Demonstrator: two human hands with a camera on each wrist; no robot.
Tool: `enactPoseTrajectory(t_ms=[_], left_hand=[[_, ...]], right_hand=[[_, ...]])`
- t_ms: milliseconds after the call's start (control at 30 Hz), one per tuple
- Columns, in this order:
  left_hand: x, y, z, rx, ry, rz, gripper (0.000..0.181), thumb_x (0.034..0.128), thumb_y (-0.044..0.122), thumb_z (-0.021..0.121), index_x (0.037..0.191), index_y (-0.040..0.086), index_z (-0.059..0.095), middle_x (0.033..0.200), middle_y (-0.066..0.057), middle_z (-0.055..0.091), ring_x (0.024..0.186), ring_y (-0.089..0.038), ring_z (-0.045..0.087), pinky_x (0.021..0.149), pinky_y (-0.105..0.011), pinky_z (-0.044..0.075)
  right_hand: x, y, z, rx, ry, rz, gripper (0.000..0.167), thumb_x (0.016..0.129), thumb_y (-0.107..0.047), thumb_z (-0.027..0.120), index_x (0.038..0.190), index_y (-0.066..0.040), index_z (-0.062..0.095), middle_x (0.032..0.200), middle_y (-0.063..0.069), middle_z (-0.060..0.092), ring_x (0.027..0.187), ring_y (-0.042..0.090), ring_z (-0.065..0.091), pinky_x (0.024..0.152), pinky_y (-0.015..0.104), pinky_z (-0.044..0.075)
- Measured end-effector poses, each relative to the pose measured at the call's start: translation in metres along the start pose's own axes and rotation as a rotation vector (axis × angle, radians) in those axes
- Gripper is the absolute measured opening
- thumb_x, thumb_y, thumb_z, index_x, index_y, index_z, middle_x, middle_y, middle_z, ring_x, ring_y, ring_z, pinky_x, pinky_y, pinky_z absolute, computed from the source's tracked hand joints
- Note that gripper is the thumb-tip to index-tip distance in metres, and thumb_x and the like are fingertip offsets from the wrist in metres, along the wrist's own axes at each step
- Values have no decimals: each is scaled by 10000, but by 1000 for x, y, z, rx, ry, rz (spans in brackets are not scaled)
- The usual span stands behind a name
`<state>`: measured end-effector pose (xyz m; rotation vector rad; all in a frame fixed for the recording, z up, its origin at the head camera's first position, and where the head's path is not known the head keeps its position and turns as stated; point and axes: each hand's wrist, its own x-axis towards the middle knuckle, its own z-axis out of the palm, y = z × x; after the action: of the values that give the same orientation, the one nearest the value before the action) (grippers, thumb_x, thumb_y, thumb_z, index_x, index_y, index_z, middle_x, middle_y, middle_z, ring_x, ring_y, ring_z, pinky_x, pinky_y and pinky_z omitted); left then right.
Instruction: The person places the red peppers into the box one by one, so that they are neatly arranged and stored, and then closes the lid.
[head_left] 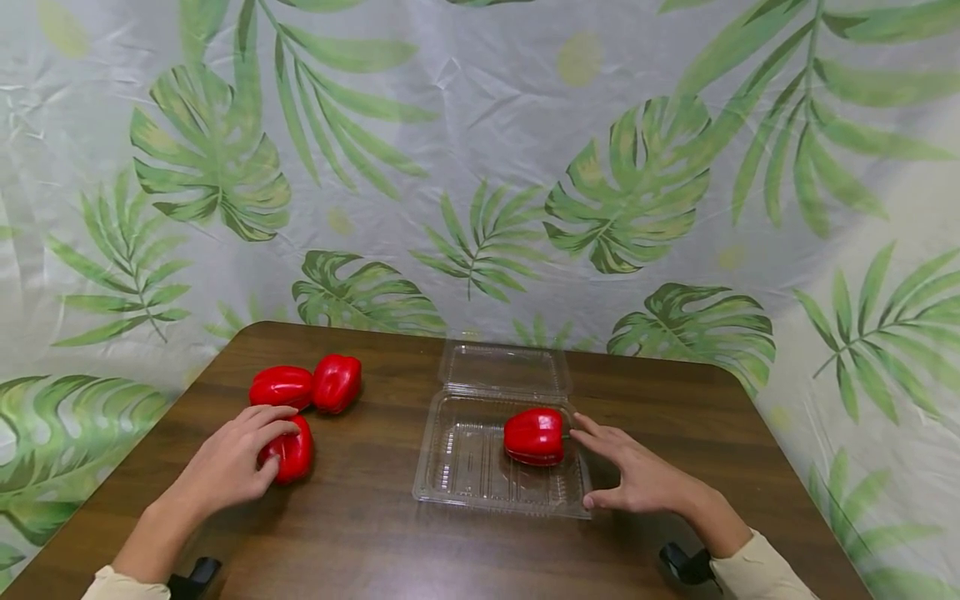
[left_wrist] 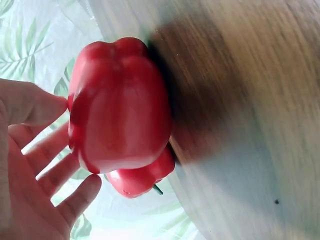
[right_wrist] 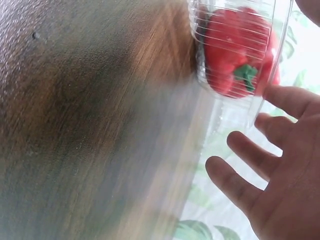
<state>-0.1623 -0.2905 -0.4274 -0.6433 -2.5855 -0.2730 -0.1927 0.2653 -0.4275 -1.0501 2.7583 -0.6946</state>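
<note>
Fingers of the left hand (head_left: 236,458) are spread and gently bent about a red pepper (head_left: 297,457), the thumb tip at its side in the left wrist view; they are not closed round it. That pepper rests on the table, at the left of the head view. Just beyond it lie two more peppers, a left one (head_left: 281,387) and a right one (head_left: 337,383), side by side.

Well apart to the right sits a clear plastic box (head_left: 465,475), its lid (head_left: 506,367) folded back on the far side. A fourth pepper (head_left: 534,436) lies on its side in the right part of the box, its green stem pointing right. The right hand (head_left: 637,471) is beside that wall, fingers parted and gripping nothing, fingertips at the rim; whether they press on it I cannot tell.

Both wrists carry black bands, left (head_left: 197,577) and right (head_left: 686,564), by pale sleeves. All this is on a brown wood-grain table (head_left: 360,533), and behind hangs a pale cloth (head_left: 495,108) printed with green leaves.
</note>
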Motion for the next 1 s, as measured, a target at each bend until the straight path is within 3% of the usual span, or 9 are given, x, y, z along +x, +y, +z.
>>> enactPoseTrajectory(t_ms=[233,433,567,733,1000], left_hand=[[5,10,2,164,-24,-138,511,735,376,796,1134,72,697,1154,-153,672,985,-381,596,710,-539,540],[4,12,3,249,-18,-124,463,715,347,799,1088,85,716,1089,-130,685,931,-362,583,632,-476,482],[2,14,4,212,-22,-85,473,713,299,803,1122,80,712,1147,-144,688,970,-364,593,685,-494,529],[-2,14,8,102,-5,-14,497,700,222,830,1151,59,700,1222,-176,658,1072,-373,608,804,-538,571],[-6,5,8,21,17,10,575,643,114,872,1179,37,678,1273,-175,628,1122,-369,609,851,-551,559]], right_hand=[[0,-1,0,12,-7,4,874,831,-468,743,1497,-16,402,1616,228,274,1397,493,362,1021,730,373],[-1,0,0,16,-3,-1,874,832,-470,740,1499,-19,400,1616,230,272,1397,500,361,1023,736,364],[-2,0,0,8,2,-10,869,833,-462,743,1492,-8,406,1610,242,279,1388,505,369,1017,736,366],[-4,0,-1,-8,12,-24,862,822,-440,757,1480,3,421,1593,256,304,1366,501,396,1002,726,387],[-1,-2,-1,-22,28,-22,896,818,-457,755,1482,31,401,1595,261,296,1373,492,392,1009,713,396]])
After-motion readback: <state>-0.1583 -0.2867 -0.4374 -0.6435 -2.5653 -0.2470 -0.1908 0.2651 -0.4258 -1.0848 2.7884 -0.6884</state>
